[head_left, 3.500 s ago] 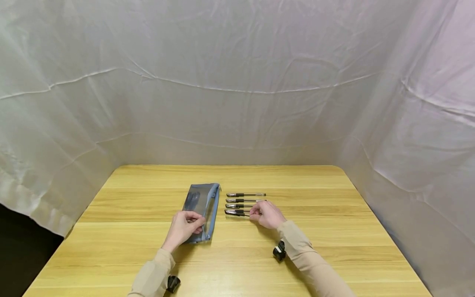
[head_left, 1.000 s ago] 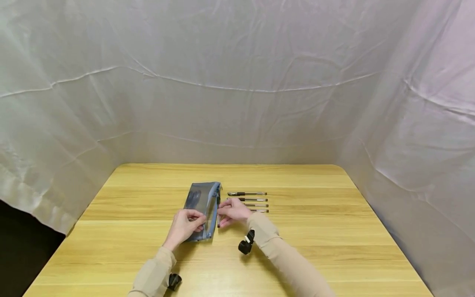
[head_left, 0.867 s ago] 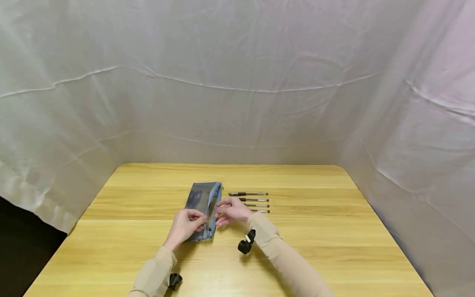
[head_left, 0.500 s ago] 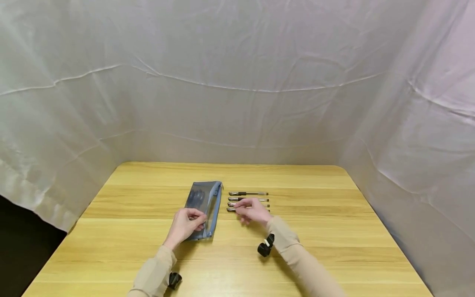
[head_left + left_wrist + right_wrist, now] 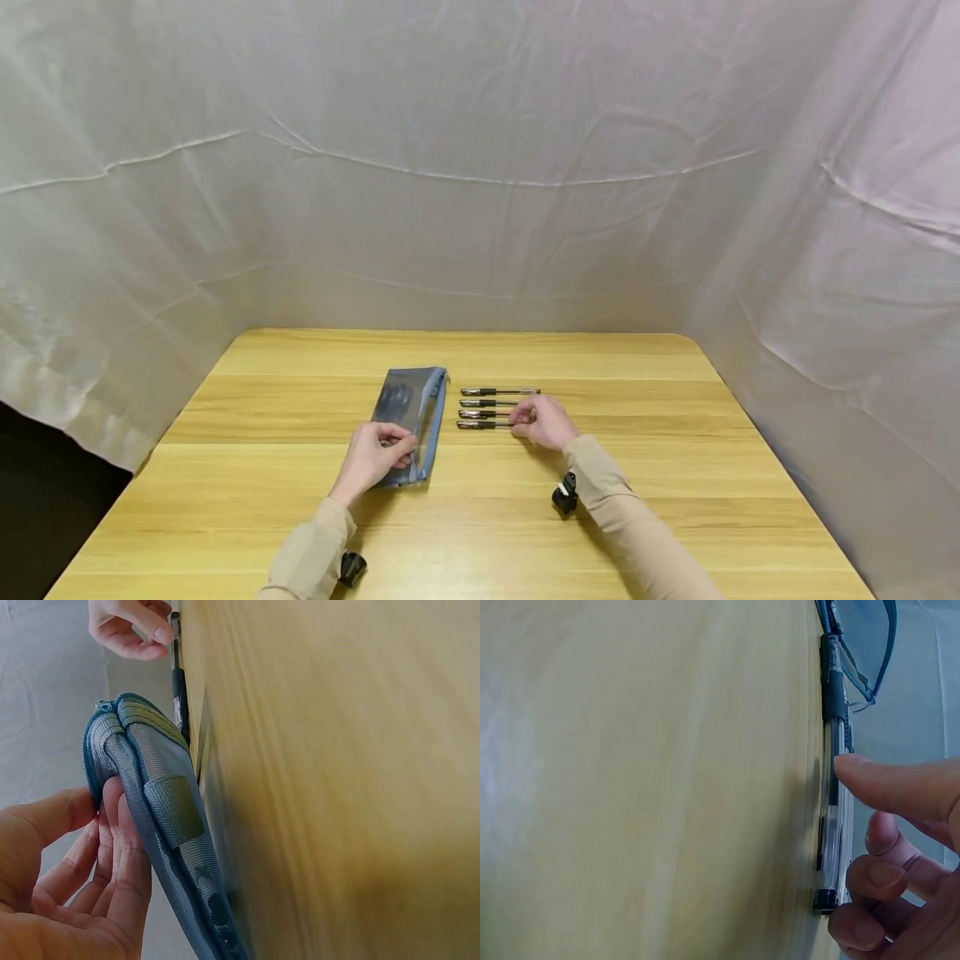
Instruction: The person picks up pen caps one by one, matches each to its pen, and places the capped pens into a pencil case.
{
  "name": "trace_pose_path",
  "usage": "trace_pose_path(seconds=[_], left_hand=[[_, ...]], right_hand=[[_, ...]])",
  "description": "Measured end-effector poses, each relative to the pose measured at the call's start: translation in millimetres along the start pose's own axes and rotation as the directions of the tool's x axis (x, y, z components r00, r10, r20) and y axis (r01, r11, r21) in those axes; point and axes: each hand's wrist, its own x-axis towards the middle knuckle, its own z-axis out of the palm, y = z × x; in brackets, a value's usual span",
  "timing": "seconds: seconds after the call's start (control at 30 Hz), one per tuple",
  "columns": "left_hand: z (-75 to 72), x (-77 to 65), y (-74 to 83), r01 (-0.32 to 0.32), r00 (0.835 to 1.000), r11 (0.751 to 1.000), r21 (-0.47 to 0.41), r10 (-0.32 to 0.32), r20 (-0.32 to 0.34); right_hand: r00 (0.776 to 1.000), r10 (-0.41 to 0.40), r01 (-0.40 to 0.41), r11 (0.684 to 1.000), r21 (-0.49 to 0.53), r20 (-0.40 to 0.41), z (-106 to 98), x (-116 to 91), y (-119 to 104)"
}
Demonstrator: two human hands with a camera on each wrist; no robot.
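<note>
A blue mesh zipper pouch (image 5: 397, 408) lies on the table with its mouth gaping to the right. Dark shapes show through its side. My left hand (image 5: 375, 454) pinches the near part of the pouch's opening edge; in the left wrist view its fingertips (image 5: 112, 802) reach inside the rim. To the right, several black-capped clear pens (image 5: 480, 403) lie in a row, caps to the left. My right hand (image 5: 546, 423) is over the tail ends of the nearer pens. Its thumb (image 5: 862, 776) touches or nearly touches the nearest pen (image 5: 832, 795), while the other fingers stay loosely bent, apart from the thumb.
A wooden table (image 5: 480, 533) carries everything. Pale fabric (image 5: 480, 167) hangs behind it and at both sides. A small black camera sits on each wrist, the right one (image 5: 564, 496) close above the tabletop.
My right hand put a pen into the pouch, let go, and moved back right to the pen row. Before that, it was at the nearest pen. My left hand has stayed on the pouch.
</note>
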Motion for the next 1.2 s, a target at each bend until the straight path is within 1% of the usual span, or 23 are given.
trace_pose_path(seconds=[0.13, 0.3, 0.47, 0.53, 0.7, 0.83, 0.9, 1.2], left_hand=[[-0.5, -0.5, -0.1, 0.0, 1.0, 1.0, -0.001, 0.0, 0.002], [-1.0, -0.7, -0.2, -0.001, 1.0, 1.0, 0.004, 0.001, 0.003], [-1.1, -0.6, -1.4, -0.007, 1.0, 1.0, 0.004, 0.007, 0.007], [-1.1, -0.2, -1.4, -0.007, 1.0, 1.0, 0.001, 0.007, 0.008], [-1.3, -0.4, -1.1, -0.007, 1.0, 1.0, -0.003, 0.007, 0.009], [-1.4, -0.9, -0.9, -0.002, 1.0, 1.0, 0.0, 0.002, 0.009], [-1.5, -1.4, -0.6, -0.003, 1.0, 1.0, 0.002, 0.003, 0.005], [-1.9, -1.4, -0.6, 0.007, 1.0, 1.0, 0.001, -0.007, 0.007]], right_hand=[[1.0, 0.016, -0.016, 1.0, -0.008, -0.005, 1.2, 0.6, -0.8], [1.0, 0.009, -0.01, 1.0, -0.015, -0.018, 2.6, 0.0, -4.5], [1.0, 0.017, -0.017, 1.0, -0.019, -0.011, 3.1, 0.3, -7.5], [1.0, 0.019, -0.019, 0.999, -0.033, -0.011, 3.6, 1.1, -7.8], [1.0, 0.004, -0.006, 0.995, -0.104, -0.014, 5.4, 2.2, -7.1], [1.0, 0.017, -0.016, 0.991, -0.129, 0.006, 5.8, 0.9, -9.4], [1.0, 0.02, -0.017, 0.991, -0.13, 0.018, 6.1, -0.2, -11.9], [0.999, -0.021, 0.024, 0.995, -0.093, 0.03, 8.5, -0.3, -25.5]])
